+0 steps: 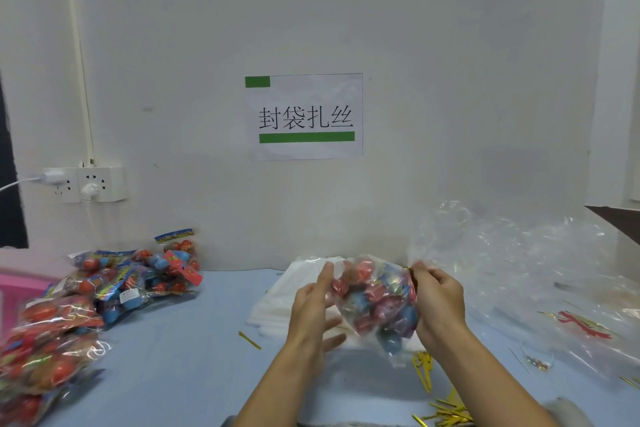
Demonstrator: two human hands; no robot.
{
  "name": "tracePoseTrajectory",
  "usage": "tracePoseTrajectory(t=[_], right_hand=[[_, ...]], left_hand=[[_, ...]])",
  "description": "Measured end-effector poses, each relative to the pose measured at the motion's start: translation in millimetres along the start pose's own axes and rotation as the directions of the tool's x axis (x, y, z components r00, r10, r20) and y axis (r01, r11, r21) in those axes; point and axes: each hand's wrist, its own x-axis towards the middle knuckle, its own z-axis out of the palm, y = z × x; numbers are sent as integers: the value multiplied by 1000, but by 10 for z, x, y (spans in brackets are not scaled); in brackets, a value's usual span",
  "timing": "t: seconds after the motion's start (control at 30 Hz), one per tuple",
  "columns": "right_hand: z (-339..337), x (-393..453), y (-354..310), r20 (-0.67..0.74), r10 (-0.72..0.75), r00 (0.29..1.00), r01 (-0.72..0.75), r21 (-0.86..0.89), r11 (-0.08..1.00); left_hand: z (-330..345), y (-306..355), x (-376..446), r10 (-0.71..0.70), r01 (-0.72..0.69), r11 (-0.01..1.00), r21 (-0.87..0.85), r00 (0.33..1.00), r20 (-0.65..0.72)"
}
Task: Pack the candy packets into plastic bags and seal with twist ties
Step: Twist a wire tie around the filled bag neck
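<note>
Blue desk (180,357), cut off at lower frame edges. Candy packets (69,308) heaped at left, partly out of frame and blurred. Filled bag (375,302), centre, blurred. Right hand (438,302): fingers pinching bag neck at a gold twist tie (408,269). Left hand (313,308): fingers spread, straight, against the bag.

**Readable text: one wall sign**

White paper sign (304,116) taped to wall, centre of view. Black Chinese chars read "封袋扎丝". Green block at top-left corner, green bar under the chars. Print on candy packets (138,282) too blurred to read.
</note>
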Motion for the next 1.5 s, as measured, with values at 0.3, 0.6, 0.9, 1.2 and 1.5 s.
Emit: tracePoseTrajectory(t=[0.3,0.6,0.9,1.2,1.5], right_hand=[[133,-144,47,312,128,941,-185,160,970],[79,-253,92,641,61,765,19,-117,993],[119,-236,129,505,-75,860,180,-163,970],[75,-199,80,415,-146,898,236,-175,956],[111,-285,11,514,230,827,-225,-72,972]], left_hand=[[30,16,8,100,-35,939,-343,980,173],[-11,4,75,41,13,878,-478,994,102],[-12,11,85,-27,60,921,-385,996,89],[-58,1,121,-99,158,936,-315,976,196],[-3,-22,67,343,-330,927,-180,938,45]])
